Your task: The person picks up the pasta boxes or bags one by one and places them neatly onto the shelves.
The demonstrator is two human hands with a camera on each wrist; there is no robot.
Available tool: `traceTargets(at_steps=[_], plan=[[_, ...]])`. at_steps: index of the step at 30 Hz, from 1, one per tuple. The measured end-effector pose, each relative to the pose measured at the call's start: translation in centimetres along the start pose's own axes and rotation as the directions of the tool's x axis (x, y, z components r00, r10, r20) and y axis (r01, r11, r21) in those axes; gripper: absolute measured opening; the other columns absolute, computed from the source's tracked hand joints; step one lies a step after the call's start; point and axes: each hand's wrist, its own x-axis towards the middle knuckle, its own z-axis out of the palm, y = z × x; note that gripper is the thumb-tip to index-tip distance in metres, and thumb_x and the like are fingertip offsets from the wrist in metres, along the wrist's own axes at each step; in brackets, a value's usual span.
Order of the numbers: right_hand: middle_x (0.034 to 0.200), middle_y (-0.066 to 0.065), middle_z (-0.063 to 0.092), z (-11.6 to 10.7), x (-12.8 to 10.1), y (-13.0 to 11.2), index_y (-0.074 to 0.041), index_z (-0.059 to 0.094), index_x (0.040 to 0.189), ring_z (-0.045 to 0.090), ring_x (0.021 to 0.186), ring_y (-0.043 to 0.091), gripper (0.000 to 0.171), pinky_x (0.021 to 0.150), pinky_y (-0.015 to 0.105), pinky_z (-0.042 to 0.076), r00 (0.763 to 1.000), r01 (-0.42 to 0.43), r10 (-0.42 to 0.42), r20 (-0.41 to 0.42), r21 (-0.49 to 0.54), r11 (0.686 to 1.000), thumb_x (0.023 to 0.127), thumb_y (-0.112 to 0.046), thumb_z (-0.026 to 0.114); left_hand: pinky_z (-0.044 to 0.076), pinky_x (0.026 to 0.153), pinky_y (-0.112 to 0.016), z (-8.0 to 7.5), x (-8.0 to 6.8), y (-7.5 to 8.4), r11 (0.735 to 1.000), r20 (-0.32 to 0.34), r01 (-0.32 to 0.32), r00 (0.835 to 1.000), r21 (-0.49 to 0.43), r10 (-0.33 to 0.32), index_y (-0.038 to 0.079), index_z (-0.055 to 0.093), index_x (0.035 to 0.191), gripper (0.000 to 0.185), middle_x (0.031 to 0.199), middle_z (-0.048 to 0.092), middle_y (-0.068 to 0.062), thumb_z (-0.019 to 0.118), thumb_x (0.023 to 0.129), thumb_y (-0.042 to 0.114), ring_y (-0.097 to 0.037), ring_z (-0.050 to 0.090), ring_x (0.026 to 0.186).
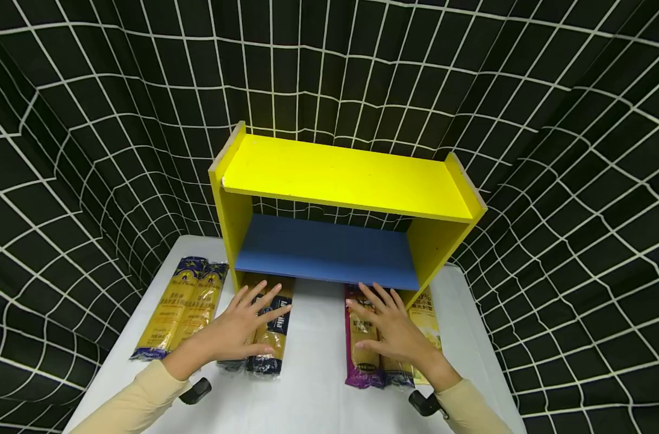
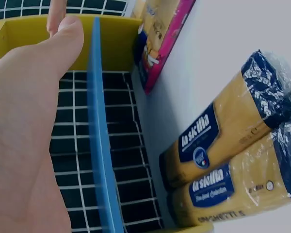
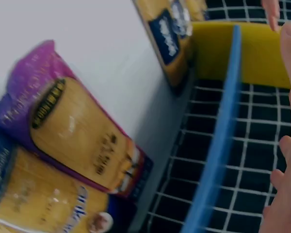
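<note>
My left hand is held with its fingers spread over two La Skilla spaghetti packs, partly covering them. My right hand, fingers also spread, is above a purple-edged pasta pack and a yellow-and-blue pack beside it. Neither hand grips anything. Both are in front of a yellow shelf unit with a blue lower board. In the left wrist view the spaghetti packs lie side by side with their far ends under the blue board. Whether any fingertip touches the board cannot be told.
Two yellow pasta packs with blue ends lie left of the shelf unit on the white table. A pale yellow pack lies by its right side panel. Black cloth with a white grid hangs behind and at both sides.
</note>
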Motion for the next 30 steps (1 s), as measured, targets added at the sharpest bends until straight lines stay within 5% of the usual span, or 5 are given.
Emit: traceTargets(at_steps=[6, 16, 21, 25, 30], plan=[[0.166, 0.011, 0.021, -3.1, 0.2, 1.3, -0.034, 0.030, 0.156, 0.023, 0.149, 0.044, 0.080, 0.114, 0.072, 0.018, 0.999, -0.027, 0.028, -0.035, 0.036, 0.999, 0.087, -0.063, 0.060, 0.015, 0.115, -0.074, -0.8, -1.3, -0.9, 0.990, -0.004, 0.072, 0.997, -0.124, -0.073, 0.034, 0.029, 0.156, 0.084, 0.169, 0.008, -0.002, 0.066, 0.085, 0.061, -0.041, 0.011, 0.153], [0.163, 0.011, 0.027, -10.9, 0.7, 2.5, -0.026, 0.034, 0.155, 0.032, 0.143, 0.044, 0.080, 0.100, 0.070, 0.040, 0.979, -0.040, 0.071, -0.192, 0.162, 0.986, 0.087, -0.034, 0.074, 0.026, 0.104, -0.080, -1.1, -4.5, -3.6, 0.952, 0.006, 0.218, 0.975, -0.213, -0.222, 0.032, 0.031, 0.156, 0.081, 0.164, 0.028, -0.008, 0.066, 0.088, 0.057, -0.046, 0.026, 0.146], [0.154, 0.014, 0.037, -14.4, 1.0, 3.4, -0.021, 0.039, 0.153, 0.039, 0.136, 0.033, 0.082, 0.108, 0.046, 0.040, 0.946, -0.026, 0.076, -0.315, 0.159, 0.987, 0.083, -0.023, 0.079, 0.029, 0.099, -0.081, -1.5, -6.0, -5.3, 0.916, 0.004, 0.292, 0.953, -0.276, -0.302, 0.027, 0.033, 0.155, 0.078, 0.159, 0.033, -0.016, 0.067, 0.090, 0.050, -0.050, 0.028, 0.143], [0.149, 0.015, 0.042, -16.8, 1.3, 4.4, -0.019, 0.044, 0.150, 0.038, 0.133, 0.028, 0.073, 0.105, 0.030, 0.033, 0.907, -0.018, 0.074, -0.414, 0.136, 0.990, 0.086, -0.028, 0.077, 0.027, 0.097, -0.082, -1.9, -6.9, -6.6, 0.889, -0.013, 0.324, 0.938, -0.325, -0.347, 0.026, 0.031, 0.156, 0.077, 0.157, 0.036, -0.020, 0.070, 0.090, 0.040, -0.054, 0.028, 0.140], [0.149, 0.017, 0.040, -19.5, 1.9, 6.1, -0.022, 0.046, 0.149, 0.033, 0.135, 0.033, 0.068, 0.106, 0.054, 0.031, 0.861, -0.062, 0.120, -0.493, 0.133, 0.989, 0.090, -0.040, 0.071, 0.025, 0.095, -0.083, -2.0, -8.0, -8.3, 0.861, -0.030, 0.363, 0.917, -0.357, -0.399, 0.029, 0.030, 0.156, 0.077, 0.155, 0.038, -0.024, 0.070, 0.091, 0.033, -0.058, 0.029, 0.137]])
